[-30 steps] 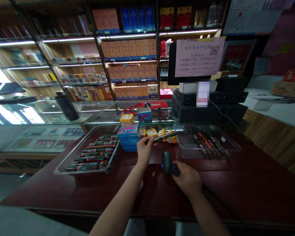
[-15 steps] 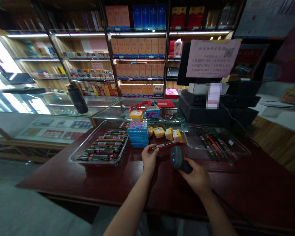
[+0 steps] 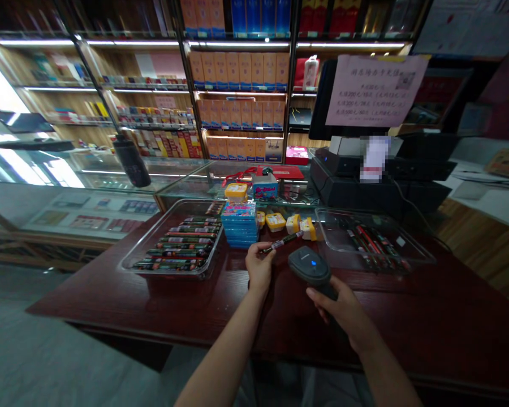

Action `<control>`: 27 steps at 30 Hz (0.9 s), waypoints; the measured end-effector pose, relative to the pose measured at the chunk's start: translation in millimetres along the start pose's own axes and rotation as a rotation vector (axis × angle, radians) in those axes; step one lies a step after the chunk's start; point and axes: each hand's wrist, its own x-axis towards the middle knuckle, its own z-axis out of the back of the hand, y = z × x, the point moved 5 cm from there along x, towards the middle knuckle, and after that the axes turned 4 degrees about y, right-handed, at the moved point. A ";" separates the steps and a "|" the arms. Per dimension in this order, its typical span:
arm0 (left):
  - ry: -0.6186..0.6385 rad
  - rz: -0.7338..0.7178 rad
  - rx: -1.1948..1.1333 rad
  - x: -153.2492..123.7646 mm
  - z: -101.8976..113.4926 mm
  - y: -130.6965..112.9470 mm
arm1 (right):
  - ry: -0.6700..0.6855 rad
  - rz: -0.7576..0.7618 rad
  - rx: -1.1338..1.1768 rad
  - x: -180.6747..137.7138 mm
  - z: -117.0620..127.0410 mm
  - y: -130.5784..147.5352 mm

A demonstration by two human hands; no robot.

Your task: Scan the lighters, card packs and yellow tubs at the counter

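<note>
A: Head cam, vs half a sec ago: barcode scanner (image 3: 309, 265) has swung round, nose now twd the stick (image 3: 285, 242), blue light facing up. Stick's tipped steeper too, dark side w/ pale label showing instead of red.
B: L hand (image 3: 259, 267)?
A: Thumb + fingertips pinching stick's near end, stick held over desk (image 3: 195, 322), btwn the trays. Far tip overlaps the row of yellow-lidded tubs (image 3: 275, 221) in view; can't tell if touching.
B: R hand (image 3: 345, 308)?
A: Wrapped round scanner's handle. Scanner nose near stick, slight gap.
B: Txt on stick?
A: Label's too small to read.
B: Trays?
A: Both clear plastic. Left tray (image 3: 165, 273): lots of similar printed sticks, mostly dark, some red. Right tray (image 3: 331, 232): fewer, bunched twd its R half.
B: Btwn them?
A: Stack of blue boxes (image 3: 240, 229), pink lettering illegible, one yellow-lidded tub (image 3: 236, 193) on top. Blue carton (image 3: 265, 189) behind, pink lettering too blurry.
B: Sign?
A: Pink sign (image 3: 375, 93) on monitor (image 3: 320, 107). Heading: 游乐场办卡充值, QR code top R. Below: 200元/15次, 300元/28次, 500元/60次.
B: Shelves?
A: Rows of orange boxes (image 3: 233, 69), brand too small to read.
</note>
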 end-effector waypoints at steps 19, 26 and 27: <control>-0.072 -0.023 -0.253 -1.2 17.5 -42.5 | -0.210 0.172 -0.967 23.0 28.1 0.2; -0.271 -0.263 -0.310 43.3 102.0 -130.7 | -0.259 0.216 -1.236 29.4 16.3 -8.9; -0.324 -0.291 -0.290 53.6 121.1 -138.6 | -0.259 0.228 -1.242 28.8 14.6 -10.7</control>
